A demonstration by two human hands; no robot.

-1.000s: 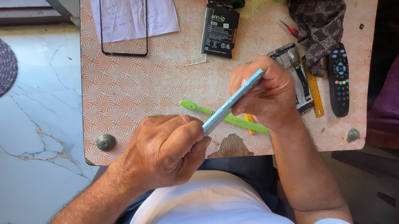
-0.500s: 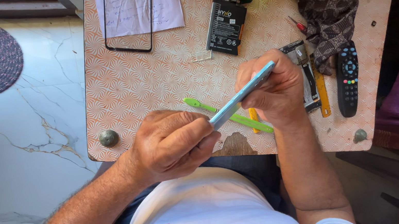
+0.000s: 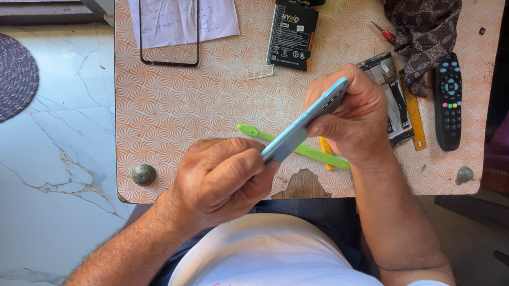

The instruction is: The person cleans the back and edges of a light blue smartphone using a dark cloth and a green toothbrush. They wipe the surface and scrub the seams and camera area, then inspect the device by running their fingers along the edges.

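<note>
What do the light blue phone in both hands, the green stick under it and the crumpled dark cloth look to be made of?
Phone: smooth, slightly glossy shell, plastic or coated metal; the look leaves it open. Green stick: probably plastic, judging by its thin, flat, uniformly bright form. Cloth: soft woven fabric, patterned and matte, lying in folds.

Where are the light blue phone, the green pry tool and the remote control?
light blue phone [image 3: 305, 122], head view, on its thin edge between the hands.
green pry tool [image 3: 251, 131], head view, on its tip end left of the phone.
remote control [image 3: 448, 102], head view, on its middle buttons.
</note>
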